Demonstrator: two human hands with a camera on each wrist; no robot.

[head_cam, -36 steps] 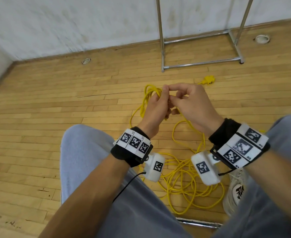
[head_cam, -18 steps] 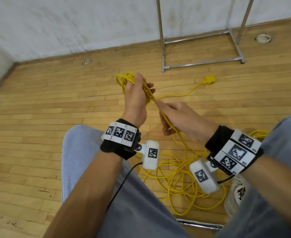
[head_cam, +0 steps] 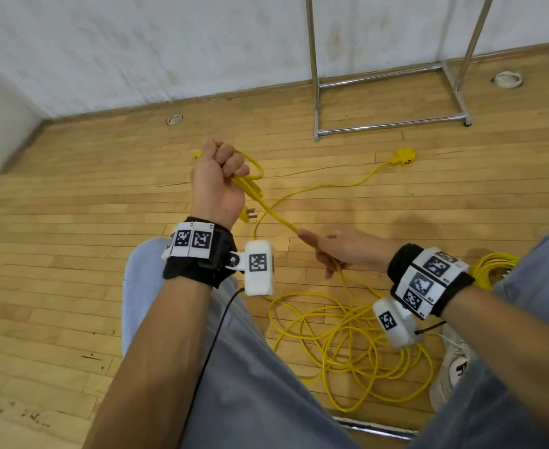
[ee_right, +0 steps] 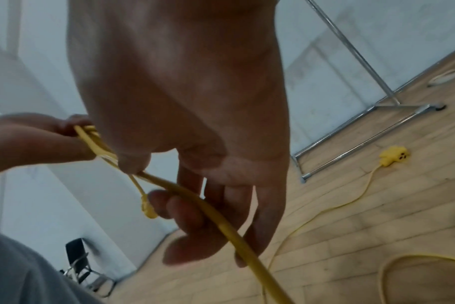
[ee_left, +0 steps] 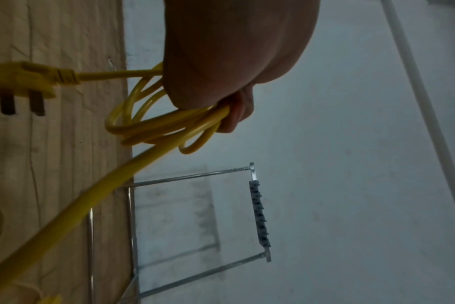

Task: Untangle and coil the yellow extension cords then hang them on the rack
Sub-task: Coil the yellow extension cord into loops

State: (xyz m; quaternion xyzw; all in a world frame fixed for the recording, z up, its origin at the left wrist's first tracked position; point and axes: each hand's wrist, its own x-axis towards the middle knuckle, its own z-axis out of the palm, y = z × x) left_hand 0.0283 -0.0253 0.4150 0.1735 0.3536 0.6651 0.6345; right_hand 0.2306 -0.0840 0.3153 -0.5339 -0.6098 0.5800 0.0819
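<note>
My left hand is raised in a fist and grips a small bundle of yellow cord loops. The cord's plug dangles just below that fist, prongs showing. From the bundle one strand runs taut down to my right hand, which holds it between thumb and loosely curled fingers. Below the right hand the cord falls into a loose tangle on the floor between my knees. Its yellow socket end lies near the metal rack.
Another yellow coil lies beside my right knee, next to a white shoe. The rack's top bar carries a grey hook strip. A metal bar lies near my feet. Floor rings sit by the wall.
The hands were together at the coil; the left hand has lifted away to the left with the loops. The right hand has slid back along the cord, now stretched taut.
</note>
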